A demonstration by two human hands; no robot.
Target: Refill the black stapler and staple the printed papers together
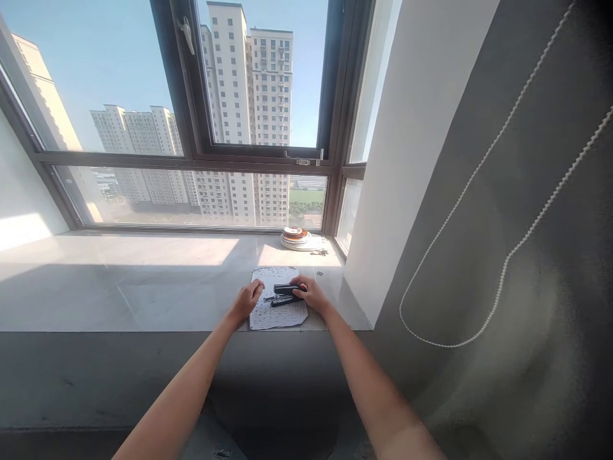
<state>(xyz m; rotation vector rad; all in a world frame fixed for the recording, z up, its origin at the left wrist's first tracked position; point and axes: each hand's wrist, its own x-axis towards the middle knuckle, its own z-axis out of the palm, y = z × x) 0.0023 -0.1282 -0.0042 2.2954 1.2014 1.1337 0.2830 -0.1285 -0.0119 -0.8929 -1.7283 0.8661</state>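
Note:
A black stapler (286, 289) lies over a sheet of paper with writing (268, 317) on the window sill, its upper arm raised from its base. My right hand (309, 292) is closed around the stapler's right end. Left of the stapler, my left hand (249, 299) is closed above the paper's left edge, fingers curled together. Whatever sits between those fingertips, if anything, is too small to make out.
Stacked round plates or rolls (295, 239) stand at the back of the sill (182, 287) near the window. A small grey piece (319, 273) lies right of the paper. A beaded cord (450, 345) hangs at the right, beside the wall.

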